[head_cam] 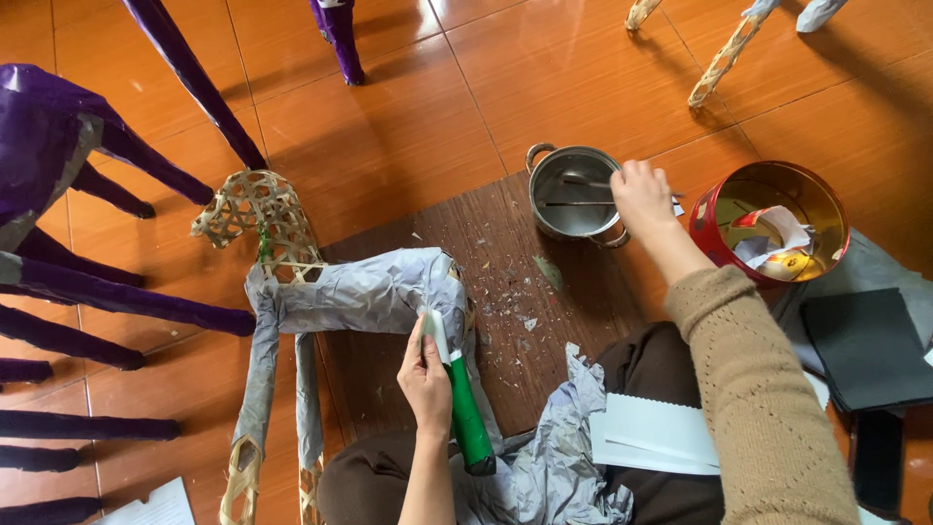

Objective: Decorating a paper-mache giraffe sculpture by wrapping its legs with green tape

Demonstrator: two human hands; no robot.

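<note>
On the tiled floor, left hand (425, 374) grips green tube (467, 418); right hand (641, 194) over pot (571, 194).

Right hand (641, 197) fingers curl over the steel pot (573, 192) rim; fingertips hidden, so what they pinch can't be told. Thin rods inside the pot, just left of those fingers, too small to ID. Left hand (426, 381) fingers wrap the green-handled tool (465, 413); its pale tip is partly covered by them. Purple figures (68, 292), far left of the fingers, cut off by frame edge. Red tin (768, 219) contents, right of fingers, unclear crumpled bits.
</note>
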